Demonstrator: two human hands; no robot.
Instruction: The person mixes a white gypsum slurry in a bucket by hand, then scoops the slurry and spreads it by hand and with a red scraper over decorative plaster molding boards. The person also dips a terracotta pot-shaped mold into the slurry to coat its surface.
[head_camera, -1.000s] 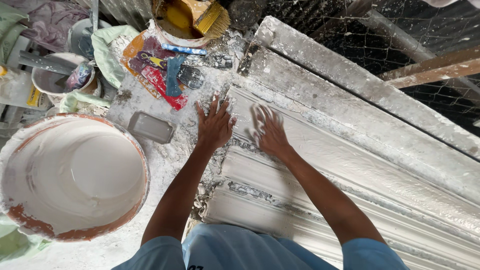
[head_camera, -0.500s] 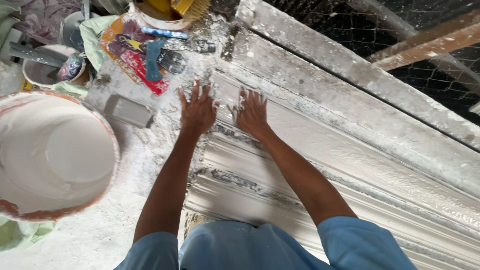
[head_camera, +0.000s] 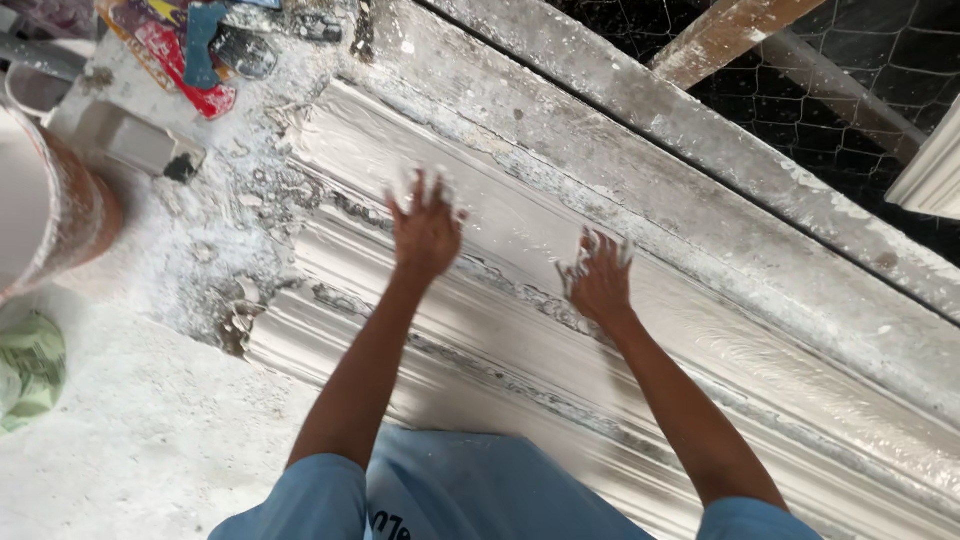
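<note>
Two bare hands lie on one long white plaster moulding (head_camera: 520, 330) that runs from the upper left of the frame down to the lower right, its ridges wet and streaked. The left hand (head_camera: 425, 228), just left of centre, is flat on the wet plaster with its fingers spread apart, gripping nothing. The right hand (head_camera: 598, 280), near the centre and a little lower, also presses down with fingers splayed and coated in white, holding nothing. One large bucket (head_camera: 45, 210) with a rusty orange wall stands at the left edge, cut off by the frame. Near it, in the upper left, rests one small grey block (head_camera: 135, 140) on the plaster-crusted table (head_camera: 150, 420). Above that, at the top left, sits one crumpled flat package (head_camera: 175, 50), red with yellow and blue patches, dusted in white. One green cloth bundle (head_camera: 30, 365) shows at the left edge. One wooden batten (head_camera: 725, 35) crosses wire mesh (head_camera: 880, 110) in the upper right.
</note>
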